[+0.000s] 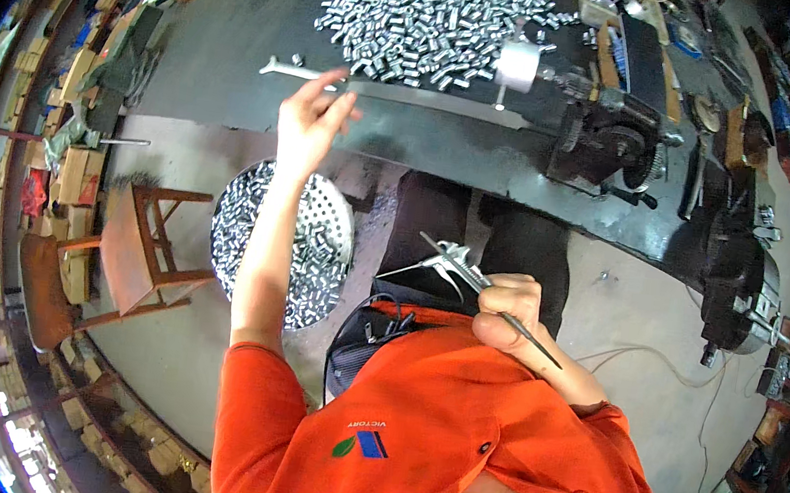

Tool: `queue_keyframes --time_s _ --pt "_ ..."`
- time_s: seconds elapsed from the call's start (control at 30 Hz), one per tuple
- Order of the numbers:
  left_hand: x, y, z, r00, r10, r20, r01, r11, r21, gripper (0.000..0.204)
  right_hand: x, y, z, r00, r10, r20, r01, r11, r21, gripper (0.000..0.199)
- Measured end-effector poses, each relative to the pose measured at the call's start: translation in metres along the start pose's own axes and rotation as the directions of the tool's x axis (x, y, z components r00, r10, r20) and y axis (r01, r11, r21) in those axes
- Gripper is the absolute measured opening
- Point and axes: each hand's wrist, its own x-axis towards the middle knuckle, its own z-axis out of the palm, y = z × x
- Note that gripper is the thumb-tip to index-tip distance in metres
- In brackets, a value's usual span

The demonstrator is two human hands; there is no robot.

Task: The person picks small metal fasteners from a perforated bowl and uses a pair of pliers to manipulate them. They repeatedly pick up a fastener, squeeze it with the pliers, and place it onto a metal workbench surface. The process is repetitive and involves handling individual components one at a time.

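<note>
My left hand reaches over the front of the dark workbench, its fingers apart. Its fingertips are beside the right end of an open-ended wrench; whether they touch it I cannot tell. Closed in front of my body, my right hand grips a metal caliper, whose silver jaws point left and whose dark beam sticks out past the fist. A large heap of short shiny metal cylinders lies on the bench beyond my left hand. Under my left forearm stands a round perforated metal basin holding many similar cylinders.
A long flat bar lies before the heap. At right are a dark geared machine with a white cylinder and another machine. A brown wooden chair stands left, near loaded shelves. A cable crosses the floor.
</note>
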Motion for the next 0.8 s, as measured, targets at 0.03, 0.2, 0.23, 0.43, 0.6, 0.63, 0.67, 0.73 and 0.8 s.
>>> queue_keyframes --time_s 0.03,0.2,0.23,0.43,0.6,0.63,0.67,0.73,0.8 --pt "-0.018 -0.011 -0.014 0.997 -0.061 -0.045 0.065 0.994 0.083 0.034 -0.003 0.003 0.003 1.0 -0.012 0.012 0.013 1.0 -0.015 0.035" --pt "-0.106 -0.15 -0.069 0.983 -0.161 -0.093 0.176 0.967 0.186 0.03 0.008 -0.001 0.01 0.999 -0.013 0.043 0.011 0.999 0.046 0.027" --pt "-0.123 -0.186 -0.078 0.995 -0.096 0.034 0.073 0.904 0.421 0.03 0.008 -0.001 0.011 0.999 -0.012 0.05 0.01 0.999 0.049 0.027" --pt "-0.154 -0.235 -0.054 0.952 -0.308 0.006 0.162 0.518 0.84 0.02 0.004 0.001 0.016 0.998 0.01 0.063 -0.01 1.0 0.0 0.024" --pt "-0.132 -0.242 -0.041 0.877 -0.469 0.107 0.039 0.291 0.956 0.016 0.006 -0.002 0.017 0.998 0.027 0.053 -0.027 1.0 0.01 0.022" --pt "-0.127 -0.238 -0.04 0.864 -0.489 0.12 0.014 0.262 0.965 0.016 0.005 -0.002 0.017 0.998 0.031 0.047 -0.031 1.0 0.003 0.022" --pt "-0.124 -0.233 -0.041 0.862 -0.486 0.146 -0.007 0.276 0.961 0.017 0.004 -0.001 0.018 0.999 0.035 0.042 -0.034 0.999 -0.003 0.022" --pt "-0.122 -0.215 -0.045 0.874 -0.473 0.108 0.059 0.326 0.944 0.016 0.001 0.0 0.018 0.998 0.053 0.04 -0.053 0.999 -0.01 0.023" --pt "-0.129 -0.213 -0.048 0.931 -0.346 0.114 0.028 0.378 0.925 0.015 0.0 0.0 0.018 0.996 0.075 0.05 -0.074 0.997 -0.011 0.024"
